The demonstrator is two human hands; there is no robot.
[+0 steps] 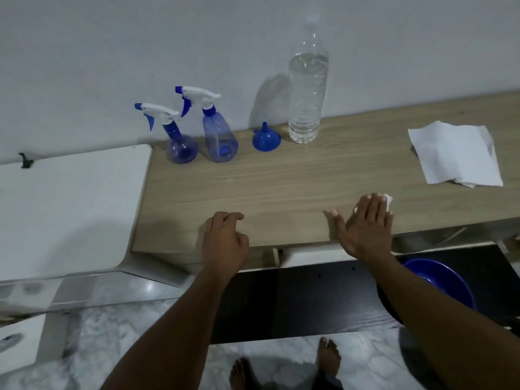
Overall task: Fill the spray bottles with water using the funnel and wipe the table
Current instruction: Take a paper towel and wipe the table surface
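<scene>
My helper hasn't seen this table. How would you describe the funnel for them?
Look along the wall edge of the wooden table. Between the straight-sided spray bottle and the tall clear water bottle sits the funnel: small, solid blue, spout up.

Table (pixel 281 178) mid strip open. Far edge crowded w/ 4 items along wall (pixel 112 52): round spray bottle (pixel 180 147), taller spray bottle (pixel 219 142), funnel (pixel 266 139), water bottle (pixel 308 94). Paper towel (pixel 455 153) covers far right. White unit (pixel 70 206) bounds left.
</scene>
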